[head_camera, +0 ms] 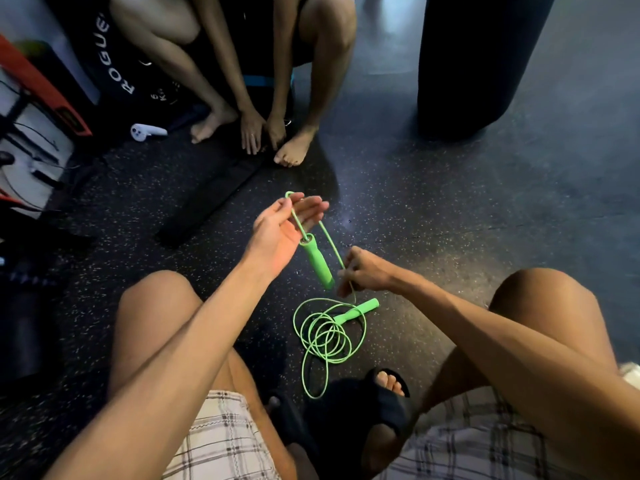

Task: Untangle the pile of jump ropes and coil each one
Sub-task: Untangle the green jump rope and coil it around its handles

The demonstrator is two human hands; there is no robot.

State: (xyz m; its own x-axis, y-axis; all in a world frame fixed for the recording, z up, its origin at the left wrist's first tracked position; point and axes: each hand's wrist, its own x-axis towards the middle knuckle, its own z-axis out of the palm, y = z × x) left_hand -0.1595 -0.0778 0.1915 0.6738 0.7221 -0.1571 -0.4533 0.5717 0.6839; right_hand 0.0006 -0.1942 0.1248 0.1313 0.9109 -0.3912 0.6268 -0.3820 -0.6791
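A bright green jump rope runs between both hands above the dark speckled floor. My left hand (281, 226) is raised palm up, thumb and forefinger pinching a loop of the cord near its top. One green handle (317, 260) hangs from that loop below the palm. My right hand (363, 270) pinches the cord lower down, fingers curled. The rest of the green rope (327, 336) lies in loose overlapping rings on the floor between my knees. The second handle (356, 310) lies beside those rings.
Another person squats opposite, bare feet and hands (263, 131) on the floor by a long black bag (211, 199). A white controller (147, 131) lies left of them. A black punching bag (481, 60) stands at the right. My sandalled foot (381, 393) is near the rope.
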